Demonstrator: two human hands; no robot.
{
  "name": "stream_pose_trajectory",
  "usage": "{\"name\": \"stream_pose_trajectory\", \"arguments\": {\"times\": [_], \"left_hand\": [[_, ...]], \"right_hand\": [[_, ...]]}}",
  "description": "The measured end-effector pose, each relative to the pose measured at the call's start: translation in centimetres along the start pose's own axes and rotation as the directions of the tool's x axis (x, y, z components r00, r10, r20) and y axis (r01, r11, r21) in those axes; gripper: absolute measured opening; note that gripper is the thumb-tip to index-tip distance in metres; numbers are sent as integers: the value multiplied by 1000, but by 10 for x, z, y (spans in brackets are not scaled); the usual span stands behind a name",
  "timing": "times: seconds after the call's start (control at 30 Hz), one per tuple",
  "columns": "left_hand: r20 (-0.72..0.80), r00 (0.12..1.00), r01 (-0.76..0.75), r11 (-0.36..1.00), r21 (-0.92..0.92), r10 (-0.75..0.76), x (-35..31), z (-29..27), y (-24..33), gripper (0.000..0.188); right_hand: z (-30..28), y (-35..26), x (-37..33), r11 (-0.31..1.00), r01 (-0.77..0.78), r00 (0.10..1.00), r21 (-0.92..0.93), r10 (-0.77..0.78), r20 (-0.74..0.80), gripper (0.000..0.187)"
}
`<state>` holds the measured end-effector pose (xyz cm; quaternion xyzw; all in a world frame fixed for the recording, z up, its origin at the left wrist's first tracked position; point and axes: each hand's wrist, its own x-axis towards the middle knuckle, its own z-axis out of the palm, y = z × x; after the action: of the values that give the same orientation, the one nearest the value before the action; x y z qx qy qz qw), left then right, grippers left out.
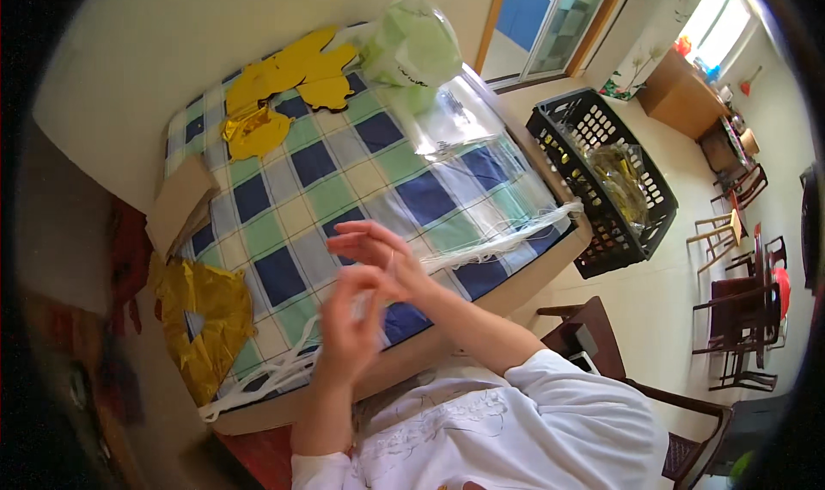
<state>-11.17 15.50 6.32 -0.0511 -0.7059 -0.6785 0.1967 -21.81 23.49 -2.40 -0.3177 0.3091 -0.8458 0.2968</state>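
Observation:
Both my hands are raised close together over the near side of a checked cloth point(326, 185). My right hand point(378, 254) reaches in with its fingers stretched out to the left, and nothing clearly shows in it. Below it, my left hand point(348, 322) is blurred, its fingers curled in near the right palm; what they hold, if anything, is hidden. A long bundle of white string point(507, 239) lies along the near edge, passing behind my hands. Its looped end point(275, 370) spreads out at the left.
Yellow and gold foil pieces point(279, 77) lie at the far left. A gold foil sheet point(202, 327) and brown cardboard point(182, 199) are at the left edge. Clear plastic bags point(412, 47) sit at the back. A black crate point(601, 180) and a chair point(593, 335) stand right.

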Motion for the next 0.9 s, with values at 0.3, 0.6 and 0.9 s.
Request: {"name": "stream_pose_trajectory", "arguments": {"times": [0.3, 0.6, 0.9], "left_hand": [[64, 983, 145, 946, 291, -171, 66, -69, 14, 6], [-76, 980, 197, 961, 194, -186, 72, -133, 32, 22], [-315, 947, 189, 910, 368, -70, 57, -200, 70, 21]], "right_hand": [[47, 18, 27, 911, -265, 913, -317, 343, 223, 45], [72, 26, 66, 939, -332, 914, -93, 344, 214, 18], [44, -38, 72, 636, -389, 885, -667, 459, -79, 21]]}}
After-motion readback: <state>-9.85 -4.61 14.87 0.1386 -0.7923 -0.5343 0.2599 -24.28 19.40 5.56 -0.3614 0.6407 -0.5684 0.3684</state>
